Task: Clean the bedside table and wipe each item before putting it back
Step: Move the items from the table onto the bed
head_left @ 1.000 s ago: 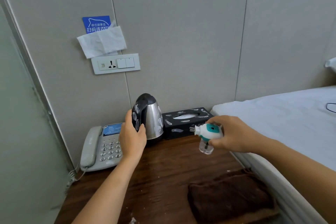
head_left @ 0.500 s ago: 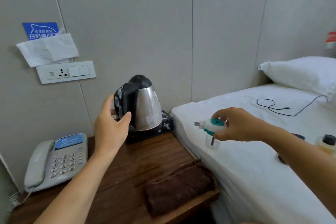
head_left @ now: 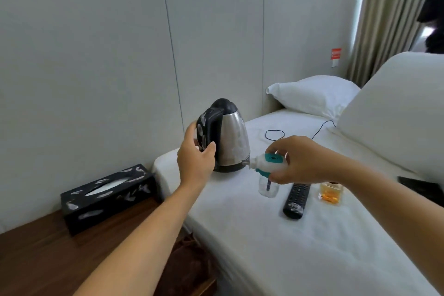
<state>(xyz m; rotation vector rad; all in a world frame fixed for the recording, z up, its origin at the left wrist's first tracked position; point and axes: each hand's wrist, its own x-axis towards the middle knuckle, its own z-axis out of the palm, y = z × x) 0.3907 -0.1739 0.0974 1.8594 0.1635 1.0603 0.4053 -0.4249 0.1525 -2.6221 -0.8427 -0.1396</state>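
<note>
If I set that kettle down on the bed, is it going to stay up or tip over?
The kettle might tip: it is tall, and the white bed looks soft, so its base may sink unevenly. Its steel body looks smooth, perhaps slippery, so the left hand does well to hold the black handle. Whether it holds water cannot be seen, so its weight is uncertain.

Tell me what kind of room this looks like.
Probably a hotel bedroom: a bed with white pillows, a bedside table holding a tissue box, and a kettle and remote on the sheet.
</note>
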